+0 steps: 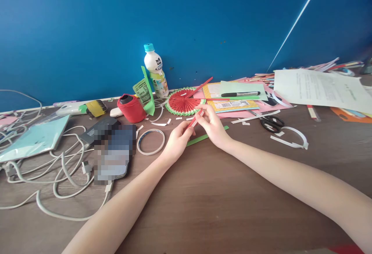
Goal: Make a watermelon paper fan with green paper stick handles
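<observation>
My left hand (178, 139) and my right hand (211, 125) meet near the middle of the brown table (203, 199). Both pinch a small red paper strip with a white piece on it (197, 119), held just above the table. A green paper strip (203, 138) lies on the table under my right hand. Just behind my hands lies a pleated red paper fan with a green edge (183, 102). A ring of clear tape (150, 141) lies to the left of my left hand.
A white bottle with a blue cap (155, 71) stands by the blue wall. Beside it sits a red roll (131, 108). Black scissors (271, 123), a black marker (240, 94) and coloured papers (316, 87) lie to the right. White cables (61, 176) and a blurred device (113, 153) lie left.
</observation>
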`<action>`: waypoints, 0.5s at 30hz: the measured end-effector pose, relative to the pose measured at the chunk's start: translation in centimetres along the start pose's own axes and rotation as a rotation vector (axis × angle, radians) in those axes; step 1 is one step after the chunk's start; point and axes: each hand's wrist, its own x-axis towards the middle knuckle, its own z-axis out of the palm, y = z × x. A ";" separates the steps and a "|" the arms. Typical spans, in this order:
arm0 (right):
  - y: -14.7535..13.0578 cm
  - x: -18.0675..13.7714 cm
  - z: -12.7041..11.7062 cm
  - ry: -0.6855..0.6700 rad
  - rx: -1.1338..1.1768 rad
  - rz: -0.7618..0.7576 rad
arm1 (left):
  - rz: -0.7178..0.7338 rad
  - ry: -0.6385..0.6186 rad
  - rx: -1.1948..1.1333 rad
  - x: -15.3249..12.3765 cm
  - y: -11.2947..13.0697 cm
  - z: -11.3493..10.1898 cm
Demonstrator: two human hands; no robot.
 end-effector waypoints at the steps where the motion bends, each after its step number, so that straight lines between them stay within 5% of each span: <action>1: 0.0 -0.1 0.0 0.043 -0.063 -0.063 | -0.002 0.026 -0.008 0.0 -0.1 0.0; 4: -0.1 -0.4 -0.4 0.090 -0.303 -0.297 | -0.003 0.128 -0.016 0.1 -0.5 0.0; 7: -0.4 -0.6 -0.6 -0.011 -0.443 -0.435 | 0.014 0.147 0.034 0.2 -0.8 0.0; 15: -0.1 -0.5 -0.7 -0.064 -0.488 -0.411 | 0.066 0.063 0.176 0.1 -1.2 0.0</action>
